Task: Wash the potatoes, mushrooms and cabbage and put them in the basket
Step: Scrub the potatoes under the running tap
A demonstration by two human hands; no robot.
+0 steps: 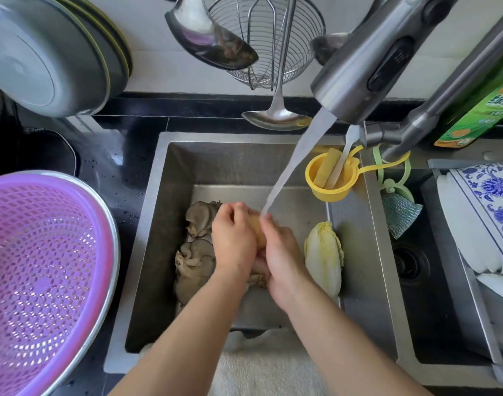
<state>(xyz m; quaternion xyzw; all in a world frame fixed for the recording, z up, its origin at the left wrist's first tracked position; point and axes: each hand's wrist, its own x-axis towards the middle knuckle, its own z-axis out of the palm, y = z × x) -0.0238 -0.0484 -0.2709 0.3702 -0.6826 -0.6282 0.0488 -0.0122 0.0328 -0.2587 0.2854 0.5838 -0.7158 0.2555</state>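
both hands are down in the sink [164,224], cupped around one potato [257,231] right under the stream of water [298,164] from the tap [367,67]. the left hand [234,238] has its grip curled over the potato's left side, and the right hand [281,252] has its grip wrapped on the other side. mushrooms [194,247] lie on the sink floor just left of the hands, the cabbage [324,258] just right. the purple basket [41,281] sits on the table to the left, well apart.

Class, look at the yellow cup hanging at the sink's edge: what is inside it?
Inside the yellow cup stand a yellow sponge-like block and a pale handle. Their lower ends and the cup's bottom are hidden by its wall.
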